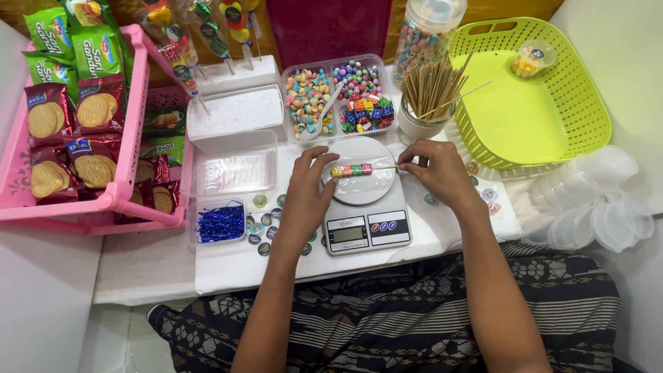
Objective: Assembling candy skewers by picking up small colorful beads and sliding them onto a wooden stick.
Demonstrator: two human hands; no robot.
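A thin wooden skewer threaded with several small coloured candies is held level over the round pan of a white kitchen scale. My left hand pinches the candy end of the skewer. My right hand grips the bare stick end. Behind the scale sits a clear divided tray of mixed candies with a white spoon lying in it.
A cup of wooden skewers and a candy jar stand at the back. A lime basket is at right, clear lids near it. Pink rack of biscuit packs at left; blue twist ties; round stickers.
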